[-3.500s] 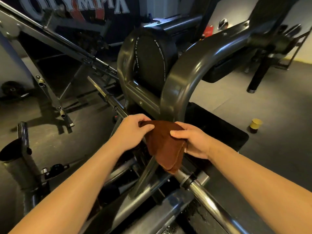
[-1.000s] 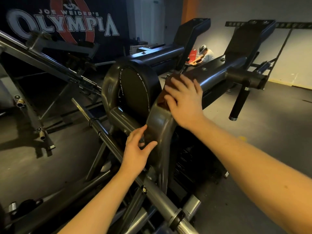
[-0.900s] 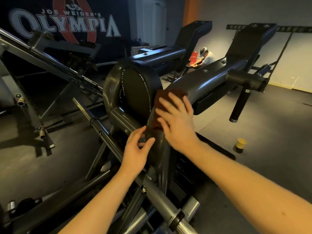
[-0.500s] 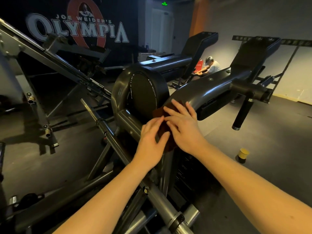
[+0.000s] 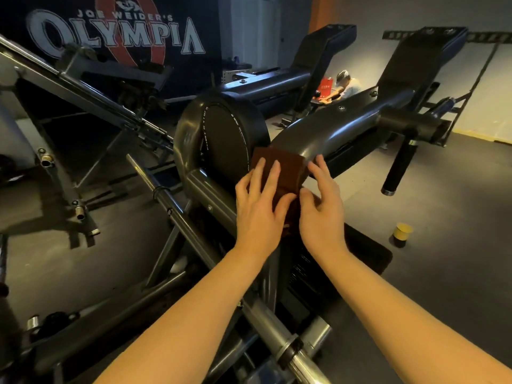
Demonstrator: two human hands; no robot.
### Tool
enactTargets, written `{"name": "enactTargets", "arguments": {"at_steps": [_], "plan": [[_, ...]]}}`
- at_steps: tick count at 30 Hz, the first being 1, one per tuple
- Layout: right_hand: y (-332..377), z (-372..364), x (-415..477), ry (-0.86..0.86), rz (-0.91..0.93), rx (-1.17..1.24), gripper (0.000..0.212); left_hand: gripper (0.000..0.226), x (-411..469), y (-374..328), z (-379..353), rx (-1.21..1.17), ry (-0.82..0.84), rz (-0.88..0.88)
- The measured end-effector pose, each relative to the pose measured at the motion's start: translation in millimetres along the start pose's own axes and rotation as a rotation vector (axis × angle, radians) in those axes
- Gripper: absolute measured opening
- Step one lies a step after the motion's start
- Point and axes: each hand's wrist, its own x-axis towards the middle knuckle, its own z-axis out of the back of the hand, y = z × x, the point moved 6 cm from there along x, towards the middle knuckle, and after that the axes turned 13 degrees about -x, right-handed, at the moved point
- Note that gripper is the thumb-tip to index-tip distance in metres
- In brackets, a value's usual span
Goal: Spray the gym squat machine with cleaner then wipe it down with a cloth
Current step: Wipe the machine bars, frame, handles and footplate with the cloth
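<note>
This is a gym. A wall banner point(image 5: 119, 34) reads "JOE WEIDER'S OLYMPIA". A heavy black squat machine point(image 5: 332, 128) with a round stitched pad point(image 5: 224, 145) fills the foreground, beside angled steel frames with plate pegs point(image 5: 45, 162), on a dark matted floor point(image 5: 443, 217).

Dark grey gym floor point(image 5: 448, 212) carries the squat machine point(image 5: 349, 128), whose steel frame stands on it at left and centre; a black mat point(image 5: 371, 259) lies flat on the floor just beside the machine's base, on the right; a small yellow-topped container point(image 5: 403, 234) stands upright on bare floor near the mat, apart from it; the brown cloth point(image 5: 285, 164) lies draped over the machine's curved arm
</note>
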Motion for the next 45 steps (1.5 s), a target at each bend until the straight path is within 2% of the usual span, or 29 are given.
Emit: {"name": "enactTargets", "arguments": {"at_steps": [3,5,8,11,17,20,23,27,31,35,38,41,43,45], "plan": [[-9.7,-10.2,-19.4,0.058,-0.048,0.065,0.057,0.072,-42.3,17.1,-1.0,-0.065,-0.028,0.113],[-19.5,-19.0,-33.0,0.090,-0.111,0.099,0.057,0.072,-85.9,44.0,-7.3,-0.148,-0.019,0.287],[-32.9,-27.7,-47.6,0.117,-0.188,0.098,0.051,0.057,-129.1,76.3,-23.6,-0.314,0.015,0.569],[-44.7,-30.0,-48.9,0.128,-0.221,0.118,0.044,0.050,-112.7,76.2,-18.6,-0.326,-0.059,0.506],[-64.7,-33.8,-46.9,0.115,-0.301,0.147,0.036,0.039,-67.1,48.2,10.2,-0.190,-0.028,0.128],[-79.1,-40.1,-55.3,0.137,-0.338,0.147,0.036,0.041,-66.7,45.0,6.9,-0.183,-0.074,0.083],[-98.3,-47.8,-69.6,0.164,-0.409,0.129,0.039,0.043,-91.4,61.1,-2.1,-0.252,-0.104,0.156],[-117.9,-55.8,-88.6,0.228,-0.473,0.075,0.043,0.037,-140.5,95.9,-31.9,-0.414,-0.024,0.530],[-120.0,-58.5,-92.6,0.252,-0.438,-0.014,0.045,0.031,-162.7,107.8,-45.4,-0.443,-0.003,0.684],[-119.4,-57.7,-91.7,0.260,-0.434,-0.014,0.045,0.028,-148.1,104.3,-31.2,-0.399,-0.004,0.665],[-119.3,-57.9,-90.5,0.244,-0.435,0.008,0.044,0.030,-110.0,83.1,-4.4,-0.320,-0.056,0.476],[-119.5,-59.3,-90.7,0.228,-0.446,0.027,0.042,0.028,-81.0,68.7,13.7,-0.340,0.008,0.331],[-118.4,-60.4,-91.5,0.220,-0.449,0.025,0.042,0.026,-80.7,78.0,13.2,-0.344,0.063,0.333],[-117.2,-61.2,-93.4,0.222,-0.447,0.022,0.042,0.027,-97.4,94.8,5.1,-0.307,0.084,0.412]]}}
